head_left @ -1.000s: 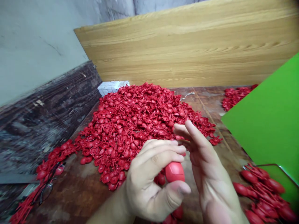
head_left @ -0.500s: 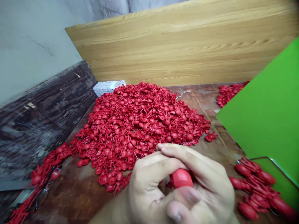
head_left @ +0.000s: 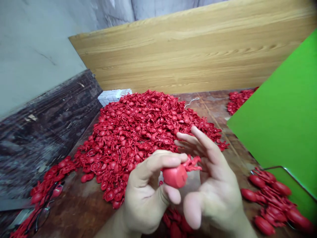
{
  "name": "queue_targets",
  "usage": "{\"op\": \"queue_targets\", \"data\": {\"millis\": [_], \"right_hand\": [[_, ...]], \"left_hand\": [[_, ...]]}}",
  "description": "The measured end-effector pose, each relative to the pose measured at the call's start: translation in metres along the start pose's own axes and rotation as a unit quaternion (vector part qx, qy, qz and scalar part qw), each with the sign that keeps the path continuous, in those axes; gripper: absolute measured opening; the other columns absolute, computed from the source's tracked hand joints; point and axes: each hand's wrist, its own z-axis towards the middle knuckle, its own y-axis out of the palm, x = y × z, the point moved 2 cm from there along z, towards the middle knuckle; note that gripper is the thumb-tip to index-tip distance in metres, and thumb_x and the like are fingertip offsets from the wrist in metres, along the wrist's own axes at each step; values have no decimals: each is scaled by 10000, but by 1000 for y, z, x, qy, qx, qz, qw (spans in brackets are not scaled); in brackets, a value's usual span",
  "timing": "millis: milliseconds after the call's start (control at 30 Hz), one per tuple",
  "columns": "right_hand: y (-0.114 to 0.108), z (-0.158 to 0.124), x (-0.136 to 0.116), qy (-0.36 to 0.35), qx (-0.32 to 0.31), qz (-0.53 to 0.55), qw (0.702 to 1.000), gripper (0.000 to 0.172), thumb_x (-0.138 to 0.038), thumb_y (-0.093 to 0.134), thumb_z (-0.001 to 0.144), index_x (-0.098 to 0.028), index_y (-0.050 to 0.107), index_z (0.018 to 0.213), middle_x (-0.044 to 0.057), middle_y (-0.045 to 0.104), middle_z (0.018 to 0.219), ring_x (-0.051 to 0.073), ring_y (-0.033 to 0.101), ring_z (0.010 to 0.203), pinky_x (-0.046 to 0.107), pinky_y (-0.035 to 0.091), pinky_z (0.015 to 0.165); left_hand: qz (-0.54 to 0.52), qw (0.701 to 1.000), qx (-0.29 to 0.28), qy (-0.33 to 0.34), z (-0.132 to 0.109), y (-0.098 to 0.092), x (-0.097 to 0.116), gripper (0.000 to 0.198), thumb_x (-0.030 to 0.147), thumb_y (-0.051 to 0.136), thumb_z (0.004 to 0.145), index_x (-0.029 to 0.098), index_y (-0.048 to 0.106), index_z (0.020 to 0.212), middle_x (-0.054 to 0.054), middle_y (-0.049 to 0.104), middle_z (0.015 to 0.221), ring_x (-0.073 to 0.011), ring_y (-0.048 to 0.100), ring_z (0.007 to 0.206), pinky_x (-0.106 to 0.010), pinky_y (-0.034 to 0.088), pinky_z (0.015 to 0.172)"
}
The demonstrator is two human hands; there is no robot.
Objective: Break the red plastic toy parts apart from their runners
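Note:
Between the thumb and fingers of my left hand (head_left: 148, 191) is a red plastic figure (head_left: 174, 176) with a rounded, egg-like body and thin limb-like parts pointing right. My right hand (head_left: 215, 178) is just right of it, fingers spread and thumb apart, gripping nothing that I can see. Beyond both hands spreads a large heap of red plastic pieces (head_left: 138, 132), many of them hollow half shells with thin limbs. Below my hands, several red pieces (head_left: 174, 224) lie partly hidden.
Assembled-looking red figures (head_left: 272, 201) lie at the right by a green board (head_left: 279, 99) and a bent metal wire. A wooden panel (head_left: 185, 49) stands behind the brown tabletop (head_left: 71, 211). At the left are eyeglasses (head_left: 41, 215) and a white block-like stack (head_left: 112, 95).
My hands were pressed together around the red figure. Now they have come apart: the left keeps hold of the figure, and the right has opened beside it.

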Motion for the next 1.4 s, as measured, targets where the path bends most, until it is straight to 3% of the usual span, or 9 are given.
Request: {"op": "queue_targets", "data": {"millis": [100,233,400,533,633,767,1033,1300,1400], "right_hand": [[-1,1,3,10,-5,59,998,912,-614,815,627,-281,526,1426,128,632,1351,322,658,1182,435,568,1005],[-1,3,1,46,69,126,989,991,-562,841,638,-282,429,1495,124,689,1245,293,691,1109,378,627,860],[-1,2,-1,-8,5,130,992,527,-567,731,801,-269,713,1235,118,587,1417,348,537,1323,500,477,1086],[-2,0,-3,-12,-26,162,986,372,-456,695,882,-275,732,1205,108,599,1411,350,523,1334,539,439,1101],[-2,1,-6,-28,-36,153,987,343,-373,725,866,-284,734,1197,95,616,1396,349,527,1330,555,398,1129],[-1,5,-8,-24,-70,148,986,328,-375,724,846,-266,749,1154,88,653,1347,349,542,1315,552,404,1127],[2,7,-9,-55,-126,111,984,396,-427,558,929,-259,702,1258,72,690,1317,342,558,1310,572,411,1122],[3,4,-12,-157,-109,10,981,407,-369,605,859,-281,708,1243,44,634,1400,364,459,1404,605,323,1168],[9,1,-11,-172,-100,-4,980,343,-459,603,847,-300,769,1102,-2,454,1561,385,333,1474,617,262,1191]], "left_hand": [[-92,994,21,-63,-5,4,-2,397,363,693,876,252,611,1247,-86,690,1262,-224,676,1135,-324,561,986],[-155,981,-5,-114,-10,8,-3,363,391,620,930,256,554,1260,-102,662,1313,-242,689,1127,-378,553,1003],[-82,981,-57,-163,-11,12,-3,335,377,517,1002,227,500,1302,-123,657,1269,-241,665,1133,-404,511,1029],[-8,983,-90,-160,-8,14,-5,369,452,512,991,186,554,1244,-127,666,1201,-246,654,1107,-392,503,1011],[36,987,-106,-119,-4,11,-7,555,599,677,829,183,602,1188,-96,695,1064,-218,676,930,-323,546,867],[127,978,-154,-58,3,9,-10,354,484,689,866,183,727,1048,-76,724,976,-189,679,864,-263,539,786],[189,973,-124,50,11,6,-6,588,575,815,677,164,747,1092,-111,754,932,-257,710,904,-341,564,899],[174,980,-95,-11,1,-1,-18,779,735,833,464,179,702,994,-82,720,866,-266,687,795,-377,605,810],[136,985,-91,-62,-8,6,-23,582,663,839,560,242,734,948,-53,740,866,-272,694,802,-421,620,814]]}}
